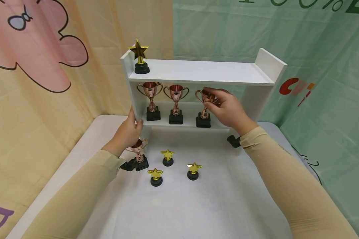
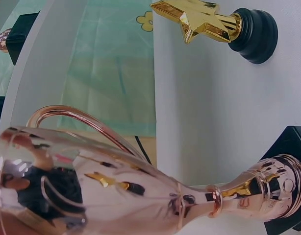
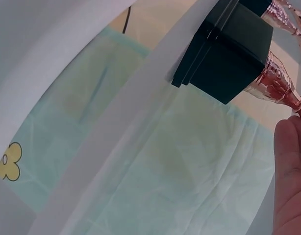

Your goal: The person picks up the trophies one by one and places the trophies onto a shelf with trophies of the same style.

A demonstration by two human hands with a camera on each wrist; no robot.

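My right hand (image 1: 227, 108) grips a rose-gold trophy cup (image 1: 203, 120) near its bowl, at the right of the white shelf unit's (image 1: 194, 71) middle level. In the right wrist view its black base (image 3: 229, 54) shows at the board's edge, fingers beside the stem. Two matching cups, a left cup (image 1: 153, 114) and a middle cup (image 1: 176, 118), stand in line with it. With the left hand (image 1: 127, 132) I hold the unit's left side panel, thumb at the front edge. Below that wrist is another rose-gold cup (image 1: 141, 161), large in the left wrist view (image 2: 131, 196).
A gold star trophy (image 1: 142, 68) stands on the top shelf's left end. On the white-covered table (image 1: 179, 209) stand three small star trophies (image 1: 168, 159), in front of the unit. Patterned curtains (image 1: 215, 30) hang behind and at both sides.
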